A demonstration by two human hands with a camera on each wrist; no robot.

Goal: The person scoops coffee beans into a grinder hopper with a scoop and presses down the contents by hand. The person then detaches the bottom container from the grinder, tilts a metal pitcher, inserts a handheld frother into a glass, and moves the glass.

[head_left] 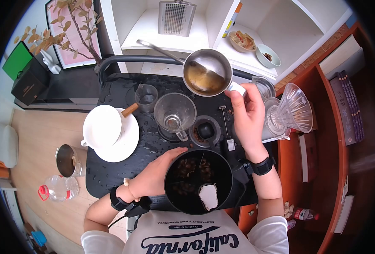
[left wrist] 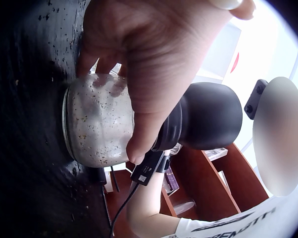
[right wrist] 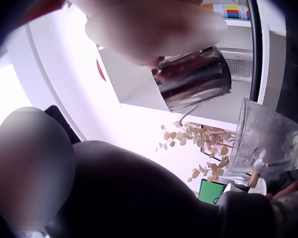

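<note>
My left hand [head_left: 157, 173] holds the clear glass base of a coffee grinder [left wrist: 102, 126] on the black table. Above the glass is its black upper part [left wrist: 213, 116]; from the head view I look down into it, at brown beans and a white patch. With my right hand [head_left: 248, 116] I grip the white handle of a steel gooseneck kettle [head_left: 217, 63] at the table's far side. Its top is uncovered, brownish reflections show inside, and the thin spout points up and left. The right wrist view shows the kettle tilted, fingers at its rim.
A glass mug [head_left: 174, 112], a small glass pitcher [head_left: 146, 97] and a bowl [head_left: 204, 131] with a black scoop stand between the hands. White cup [head_left: 103, 125] and saucer [head_left: 122, 154] are left, a glass dripper [head_left: 295, 108] right. A white shelf [head_left: 145, 34] stands behind.
</note>
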